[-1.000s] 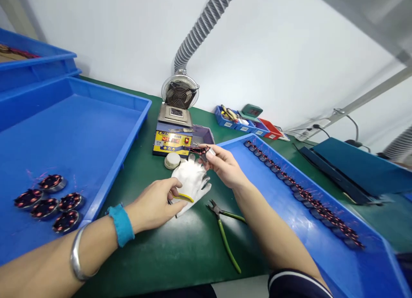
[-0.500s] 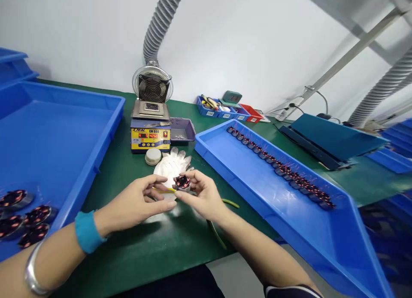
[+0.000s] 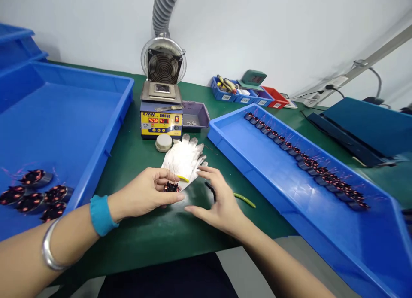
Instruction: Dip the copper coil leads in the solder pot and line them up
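Observation:
A small motor stator [image 3: 171, 187], black with copper windings and thin wires standing up, sits between the thumb and fingers of my left hand [image 3: 148, 190]. Apart from it, my right hand [image 3: 222, 201] is open, thumb and fingers spread, with nothing in them. White work gloves [image 3: 183, 158] with a yellow cuff edge lie just beyond both hands. By my right hand, partly hidden behind it, rests a hand tool with green handles [image 3: 244, 199]. More stators [image 3: 37, 177] stand in the left blue tray [image 3: 109, 139].
At the back stands a yellow-and-blue solder pot [image 3: 161, 122] with a fan behind it. A purple bin [image 3: 196, 114] and a round tin [image 3: 164, 142] are beside it. The right blue tray [image 3: 257, 169] holds a long row of stators. Small parts boxes [image 3: 225, 96] line the wall.
The stator has passed from my right hand into my left. My right hand has let go, opened and drawn apart to the right. The view has shifted slightly.

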Available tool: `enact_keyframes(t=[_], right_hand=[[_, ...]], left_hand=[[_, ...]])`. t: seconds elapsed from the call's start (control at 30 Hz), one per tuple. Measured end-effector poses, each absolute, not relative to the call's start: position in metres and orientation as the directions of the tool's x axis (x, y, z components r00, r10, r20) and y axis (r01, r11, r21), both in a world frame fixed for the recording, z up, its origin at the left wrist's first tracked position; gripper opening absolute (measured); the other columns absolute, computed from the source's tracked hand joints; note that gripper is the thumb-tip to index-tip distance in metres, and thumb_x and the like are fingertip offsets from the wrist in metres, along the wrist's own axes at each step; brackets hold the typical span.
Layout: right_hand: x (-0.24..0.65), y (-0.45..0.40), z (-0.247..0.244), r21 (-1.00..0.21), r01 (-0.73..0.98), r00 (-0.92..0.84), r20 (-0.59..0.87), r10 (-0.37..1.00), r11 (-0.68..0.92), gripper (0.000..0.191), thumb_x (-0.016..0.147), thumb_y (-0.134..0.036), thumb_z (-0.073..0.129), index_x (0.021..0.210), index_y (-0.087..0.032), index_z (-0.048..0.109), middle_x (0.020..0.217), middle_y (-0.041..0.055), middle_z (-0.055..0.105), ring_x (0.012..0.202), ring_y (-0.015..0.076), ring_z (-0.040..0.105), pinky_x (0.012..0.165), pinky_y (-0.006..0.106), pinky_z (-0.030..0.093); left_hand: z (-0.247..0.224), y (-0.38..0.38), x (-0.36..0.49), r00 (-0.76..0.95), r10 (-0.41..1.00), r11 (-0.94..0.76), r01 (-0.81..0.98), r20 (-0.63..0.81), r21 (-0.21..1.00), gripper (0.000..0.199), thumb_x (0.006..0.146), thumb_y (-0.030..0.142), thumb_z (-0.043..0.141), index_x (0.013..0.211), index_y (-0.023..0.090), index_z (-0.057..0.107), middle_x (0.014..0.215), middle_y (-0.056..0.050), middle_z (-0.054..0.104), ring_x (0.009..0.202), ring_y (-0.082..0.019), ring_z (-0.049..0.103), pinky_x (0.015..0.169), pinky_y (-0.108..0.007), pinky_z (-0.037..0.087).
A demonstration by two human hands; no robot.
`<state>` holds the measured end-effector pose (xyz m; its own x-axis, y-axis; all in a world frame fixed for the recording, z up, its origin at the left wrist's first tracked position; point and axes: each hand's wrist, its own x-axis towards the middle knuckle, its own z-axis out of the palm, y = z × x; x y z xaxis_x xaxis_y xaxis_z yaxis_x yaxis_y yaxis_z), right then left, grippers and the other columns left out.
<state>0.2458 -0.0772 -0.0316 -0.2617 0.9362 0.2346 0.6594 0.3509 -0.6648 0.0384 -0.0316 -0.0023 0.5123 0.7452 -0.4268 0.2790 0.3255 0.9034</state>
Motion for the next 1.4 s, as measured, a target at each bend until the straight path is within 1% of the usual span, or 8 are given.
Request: enact_keyframes(t=[0.13,0.3,0.53,0.73,0.83,0.97,1.1,1.4], right_hand=[[0.295,-0.115,-0.049,-0.293,0.947,-0.113,0.069,0.991,0.129,0.105,0.062,-0.066,0.070,0.143,-0.017,0.024,0.144,0.0260,0.027,0.133,0.0445,0.029,0.098,0.070,0.028],[0.318,-0.146,-0.058,-0.152,0.983,-0.112,-0.057,0.992,0.102,0.094,0.078,-0.060,0.054,0.149,-0.018,0.009,0.148,0.0238,0.023,0.135,0.0419,0.027,0.097,0.065,0.035],[0.328,-0.137,-0.048,-0.067,0.945,-0.318,0.020,0.948,0.319,0.055,0.087,-0.035,0.048,0.136,-0.012,0.041,0.123,0.0185,0.053,0.105,0.0309,0.053,0.085,0.046,0.051],[0.319,-0.119,-0.053,0.117,0.944,-0.313,0.019,0.949,0.309,0.046,0.079,-0.016,0.046,0.123,-0.008,0.054,0.099,0.0182,0.061,0.085,0.0300,0.054,0.065,0.042,0.052],[0.311,-0.108,-0.058,-0.001,0.958,-0.288,0.050,0.956,0.288,0.048,0.076,-0.013,0.045,0.123,-0.007,0.054,0.102,0.0191,0.058,0.090,0.0309,0.052,0.070,0.044,0.050],[0.306,-0.102,-0.045,-0.404,0.854,-0.337,0.055,0.940,0.329,0.057,0.079,-0.010,0.038,0.136,-0.012,0.041,0.112,0.0142,0.055,0.099,0.0251,0.053,0.084,0.041,0.048],[0.305,-0.103,-0.014,-0.756,0.583,-0.562,-0.110,0.820,0.298,0.057,0.086,-0.011,0.037,0.141,-0.022,0.034,0.107,0.0068,0.058,0.098,0.0168,0.056,0.087,0.031,0.048],[0.301,-0.092,-0.002,-0.822,0.525,-0.729,-0.301,0.615,0.220,0.051,0.088,-0.012,0.039,0.139,-0.013,0.038,0.115,0.0114,0.055,0.107,0.0184,0.052,0.095,0.034,0.041]], left_hand=[[-0.007,-0.031,0.037,0.536,0.675,0.363,0.355,-0.506,0.861,0.056,0.061,0.040,0.075,0.107,0.013,0.059,0.091,-0.006,0.069,0.084,-0.021,0.064,0.068,-0.030,0.049],[-0.012,-0.035,0.036,0.596,0.585,0.317,0.457,-0.550,0.831,0.050,0.062,0.042,0.074,0.101,0.015,0.059,0.084,-0.003,0.068,0.079,-0.019,0.062,0.070,-0.030,0.048],[-0.011,-0.036,0.033,0.628,0.498,0.259,0.550,-0.598,0.794,0.051,0.065,0.046,0.073,0.105,0.018,0.058,0.082,-0.001,0.064,0.076,-0.016,0.058,0.068,-0.026,0.046],[-0.008,-0.037,0.033,0.650,0.436,0.265,0.568,-0.622,0.779,0.055,0.067,0.042,0.074,0.113,0.019,0.056,0.084,-0.001,0.061,0.077,-0.016,0.058,0.068,-0.027,0.047],[-0.007,-0.038,0.032,0.665,0.414,0.258,0.569,-0.621,0.781,0.053,0.068,0.040,0.073,0.114,0.020,0.055,0.084,0.000,0.059,0.078,-0.016,0.058,0.069,-0.026,0.047],[-0.004,-0.038,0.031,0.684,0.397,0.258,0.557,-0.612,0.789,0.052,0.068,0.038,0.074,0.114,0.021,0.054,0.083,0.001,0.058,0.076,-0.014,0.057,0.068,-0.024,0.047],[-0.001,-0.039,0.031,0.705,0.356,0.265,0.554,-0.614,0.789,0.055,0.069,0.035,0.074,0.117,0.023,0.051,0.082,0.002,0.058,0.074,-0.013,0.057,0.067,-0.022,0.048],[0.003,-0.039,0.031,0.767,0.235,0.264,0.541,-0.597,0.799,0.057,0.072,0.037,0.072,0.118,0.022,0.043,0.080,0.002,0.055,0.065,-0.011,0.056,0.057,-0.023,0.047]])
